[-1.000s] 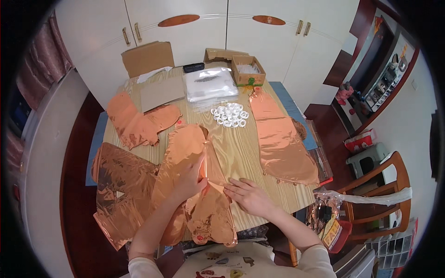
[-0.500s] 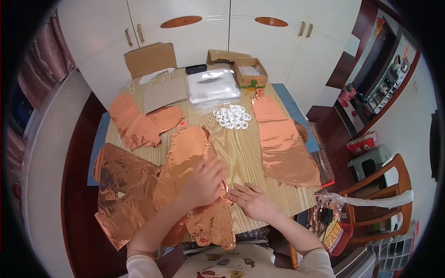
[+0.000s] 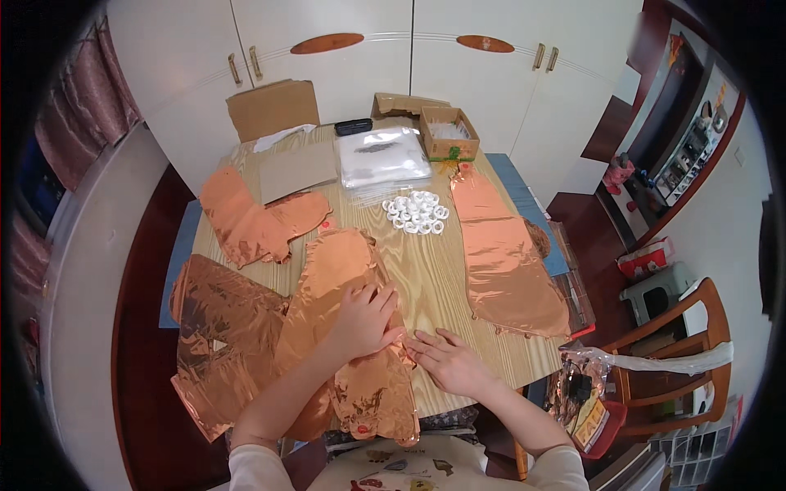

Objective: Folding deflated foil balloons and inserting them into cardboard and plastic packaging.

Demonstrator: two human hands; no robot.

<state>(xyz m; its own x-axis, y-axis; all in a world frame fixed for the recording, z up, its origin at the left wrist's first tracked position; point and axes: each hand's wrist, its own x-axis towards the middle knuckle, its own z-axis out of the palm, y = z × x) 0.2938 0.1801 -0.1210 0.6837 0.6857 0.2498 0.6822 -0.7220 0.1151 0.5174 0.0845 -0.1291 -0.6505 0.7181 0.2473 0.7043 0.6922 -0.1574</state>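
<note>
A flat copper-coloured foil balloon (image 3: 332, 262) lies lengthwise before me, its near end reaching the table's front edge. My left hand (image 3: 367, 319) rests on its upper face, palm down, fingers apart and slightly bent. Beside it, my right hand (image 3: 452, 365) lies flat on the table with fingers stretched out, the tips touching the foil's right edge. Under and to the left is another foil balloon (image 3: 225, 315), darker and wrinkled, with a small triangular opening. A curved foil balloon (image 3: 246, 217) lies farther back on the left, and a long one (image 3: 508, 270) on the right.
White rings (image 3: 417, 211) are heaped mid-table. Behind them are clear plastic bags (image 3: 385, 159), a grey-brown board (image 3: 296, 173), a black case (image 3: 353, 127) and a cardboard box (image 3: 450, 135). A wooden chair (image 3: 712, 352) stands at the right, with a bag hanging beside the table.
My left hand was blurred by motion on the foil and is now sharper, its fingers more spread. The right hand stays nearly in place. The whole view has shifted slightly.
</note>
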